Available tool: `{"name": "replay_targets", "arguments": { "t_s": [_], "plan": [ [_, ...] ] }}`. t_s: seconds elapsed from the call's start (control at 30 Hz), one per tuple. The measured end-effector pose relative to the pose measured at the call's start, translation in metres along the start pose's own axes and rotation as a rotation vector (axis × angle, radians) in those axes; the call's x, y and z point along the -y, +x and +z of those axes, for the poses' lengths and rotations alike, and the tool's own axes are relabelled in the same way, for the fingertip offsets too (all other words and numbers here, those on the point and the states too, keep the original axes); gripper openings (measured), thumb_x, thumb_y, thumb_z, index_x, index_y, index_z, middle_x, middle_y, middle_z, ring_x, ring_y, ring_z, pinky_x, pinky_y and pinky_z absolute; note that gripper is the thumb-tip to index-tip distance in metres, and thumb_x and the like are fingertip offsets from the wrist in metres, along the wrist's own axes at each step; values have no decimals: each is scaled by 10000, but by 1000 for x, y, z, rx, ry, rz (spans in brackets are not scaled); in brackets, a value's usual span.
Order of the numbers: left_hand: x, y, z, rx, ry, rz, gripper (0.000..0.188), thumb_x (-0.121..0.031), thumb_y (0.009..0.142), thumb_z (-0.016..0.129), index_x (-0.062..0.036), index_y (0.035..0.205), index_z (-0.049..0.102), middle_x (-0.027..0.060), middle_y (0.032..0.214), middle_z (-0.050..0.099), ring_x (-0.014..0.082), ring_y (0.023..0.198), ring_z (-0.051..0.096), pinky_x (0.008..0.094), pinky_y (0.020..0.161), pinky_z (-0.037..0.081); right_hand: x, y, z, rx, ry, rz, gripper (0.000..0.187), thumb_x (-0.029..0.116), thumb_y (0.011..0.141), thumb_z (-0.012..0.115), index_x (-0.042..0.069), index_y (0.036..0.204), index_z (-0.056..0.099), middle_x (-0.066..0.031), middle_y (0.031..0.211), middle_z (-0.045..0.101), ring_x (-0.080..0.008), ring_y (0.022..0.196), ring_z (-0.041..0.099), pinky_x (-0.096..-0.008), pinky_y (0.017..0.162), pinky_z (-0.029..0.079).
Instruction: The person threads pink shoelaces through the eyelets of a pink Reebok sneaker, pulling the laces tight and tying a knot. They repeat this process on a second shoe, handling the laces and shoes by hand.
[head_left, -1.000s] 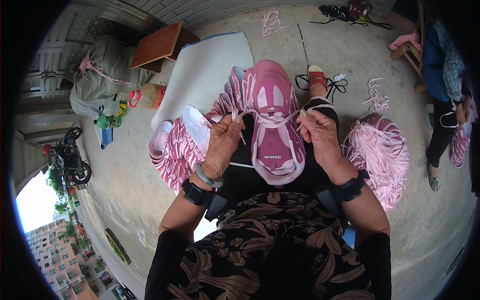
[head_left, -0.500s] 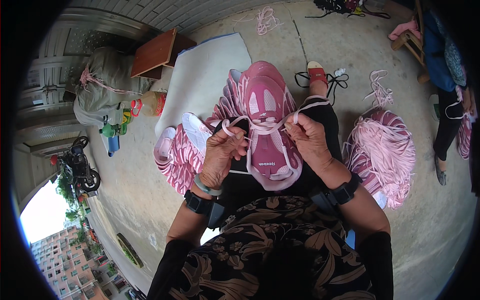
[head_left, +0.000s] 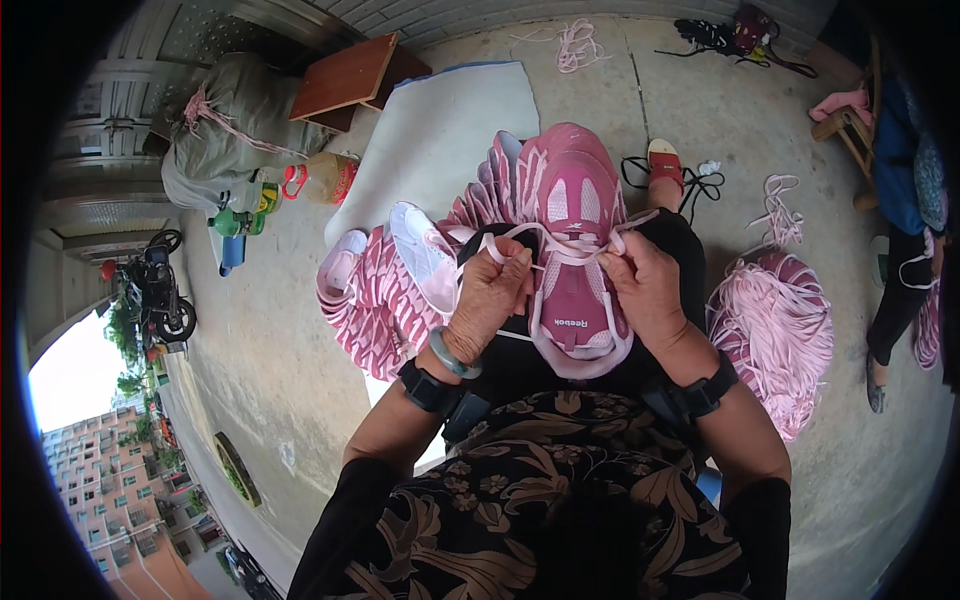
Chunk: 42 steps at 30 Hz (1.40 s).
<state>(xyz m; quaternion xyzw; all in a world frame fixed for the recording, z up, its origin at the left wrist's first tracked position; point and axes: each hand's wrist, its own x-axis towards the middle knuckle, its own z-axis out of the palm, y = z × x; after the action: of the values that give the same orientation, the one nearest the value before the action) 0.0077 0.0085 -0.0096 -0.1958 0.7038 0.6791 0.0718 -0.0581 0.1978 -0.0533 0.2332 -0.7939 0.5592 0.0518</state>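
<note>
A dark pink and pale pink sneaker upper [head_left: 572,300] lies across my lap, its toe pointing away from me. Pale pink shoelace [head_left: 572,250] crosses over its tongue. My left hand [head_left: 490,298], left of the upper, is closed in a pinch on one part of the lace, which loops up above the fingers. On the other side, my right hand [head_left: 645,282] pinches another part of the same lace, close to the eyelets. Behind this upper, several similar uppers [head_left: 500,175] are stacked in an overlapping row.
More pink uppers [head_left: 365,305] lie to my left, and a heap of pink laces [head_left: 775,315] is at my right. A white sheet [head_left: 450,120], bottles [head_left: 325,178] and a wooden stool [head_left: 345,75] are beyond. Another person's leg [head_left: 885,300] shows far right.
The whole view has shifted, so the scene sits farther right. Both hands keep their pinch on the lace, and my right hand is slightly closer to the upper's middle.
</note>
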Motion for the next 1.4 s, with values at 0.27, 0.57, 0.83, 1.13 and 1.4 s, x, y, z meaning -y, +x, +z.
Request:
{"name": "replay_targets", "arguments": {
  "t_s": [0.27, 0.57, 0.83, 1.13, 1.4],
  "plan": [
    [4, 9, 2, -62, 143, 84, 139, -169, 925, 485, -54, 847, 487, 6, 558, 521, 72, 380, 445, 202, 348, 344, 33, -8, -14, 39, -30, 118, 157, 68, 798, 641, 28, 728, 507, -91, 590, 506, -161, 494, 482, -254, 496, 415],
    [14, 23, 0, -206, 540, 727, 66, -34, 813, 560, 7, 805, 510, 171, 644, 542, 346, 586, 551, 381, 528, 434, 57, 6, 4, 297, -49, 152, 77, -19, 748, 554, 36, 798, 534, -138, 674, 578, -295, 614, 595, -344, 543, 465],
    [19, 28, -6, -138, 494, 736, 70, -32, 787, 572, 16, 791, 521, 201, 685, 529, 407, 673, 541, 427, 589, 437, 54, 17, 28, 388, -360, 202, 47, 75, 697, 605, 56, 699, 562, -144, 658, 596, -328, 650, 605, -401, 601, 477],
    [24, 29, -4, -140, 665, 747, 131, -107, 812, 552, 19, 799, 519, 198, 705, 550, 377, 672, 569, 416, 587, 457, 56, 7, 36, 328, -440, 295, 62, 94, 715, 603, 61, 761, 579, -153, 659, 601, -349, 654, 602, -410, 609, 474],
    [13, 22, 5, -10, 703, 579, 128, -106, 808, 538, 18, 821, 510, 186, 639, 551, 364, 666, 579, 399, 590, 455, 49, -4, 44, 190, -165, 380, 156, -1, 716, 585, 41, 862, 621, -139, 626, 584, -229, 536, 581, -306, 545, 463]
  ]
}}
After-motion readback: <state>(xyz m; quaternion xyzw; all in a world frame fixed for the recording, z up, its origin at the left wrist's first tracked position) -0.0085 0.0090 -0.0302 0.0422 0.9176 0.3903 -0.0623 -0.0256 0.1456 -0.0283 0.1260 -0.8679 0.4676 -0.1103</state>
